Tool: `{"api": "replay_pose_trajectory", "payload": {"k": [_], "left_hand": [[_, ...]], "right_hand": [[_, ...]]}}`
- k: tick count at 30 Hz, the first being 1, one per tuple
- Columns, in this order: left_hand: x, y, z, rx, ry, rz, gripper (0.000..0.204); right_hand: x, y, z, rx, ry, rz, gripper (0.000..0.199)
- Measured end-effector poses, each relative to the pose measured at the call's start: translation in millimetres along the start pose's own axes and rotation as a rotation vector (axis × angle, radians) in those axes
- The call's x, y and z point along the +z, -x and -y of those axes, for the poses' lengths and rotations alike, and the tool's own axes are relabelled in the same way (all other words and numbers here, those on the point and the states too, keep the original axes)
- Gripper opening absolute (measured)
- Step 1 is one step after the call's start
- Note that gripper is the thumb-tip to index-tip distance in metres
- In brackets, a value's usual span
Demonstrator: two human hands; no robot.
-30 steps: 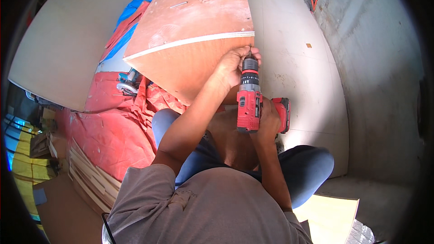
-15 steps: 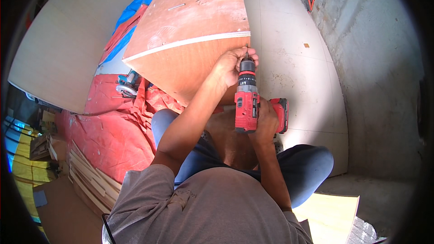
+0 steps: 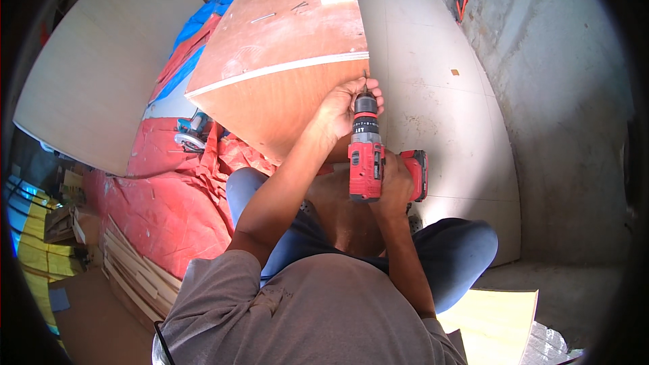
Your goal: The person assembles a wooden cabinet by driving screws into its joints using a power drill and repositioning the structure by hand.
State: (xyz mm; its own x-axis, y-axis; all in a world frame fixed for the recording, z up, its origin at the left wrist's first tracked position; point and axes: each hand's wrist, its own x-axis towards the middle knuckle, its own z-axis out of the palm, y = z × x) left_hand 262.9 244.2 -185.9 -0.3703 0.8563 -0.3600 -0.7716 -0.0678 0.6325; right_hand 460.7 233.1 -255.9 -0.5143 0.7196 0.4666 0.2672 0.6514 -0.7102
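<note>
Near me a person [image 3: 324,311] is sitting, a box [image 3: 270,98] standing at twelve o'clock. A red drill [image 3: 366,165], at half past twelve, is pointing toward the box's near right corner. The right hand [image 3: 399,179] is clasping the drill, probably for firm control; the left hand [image 3: 338,109] is cupping the bit [image 3: 366,84] at its tip, perhaps for steadiness, though whether it is pinching I cannot tell.
</note>
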Motion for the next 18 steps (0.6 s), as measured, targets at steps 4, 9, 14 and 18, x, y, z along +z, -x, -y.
{"api": "replay_pose_trajectory", "payload": {"k": [4,9,14,18], "left_hand": [[-6,-7,-3,0.029,-0.004,0.032,0.025],[-1,-4,2,0.044,0.031,-0.006,0.023],[-1,-5,-5,0.045,0.059,-0.011,0.025],[-9,-9,-5,0.020,0.043,0.036,0.025]], "right_hand": [[-3,0,3,-0.016,-0.002,-0.002,0.040],[-5,0,3,-0.055,0.019,-0.056,0.037],[-8,2,5,-0.028,-0.027,-0.053,0.040],[-7,0,-1,-0.070,-0.035,-0.054,0.040]]}}
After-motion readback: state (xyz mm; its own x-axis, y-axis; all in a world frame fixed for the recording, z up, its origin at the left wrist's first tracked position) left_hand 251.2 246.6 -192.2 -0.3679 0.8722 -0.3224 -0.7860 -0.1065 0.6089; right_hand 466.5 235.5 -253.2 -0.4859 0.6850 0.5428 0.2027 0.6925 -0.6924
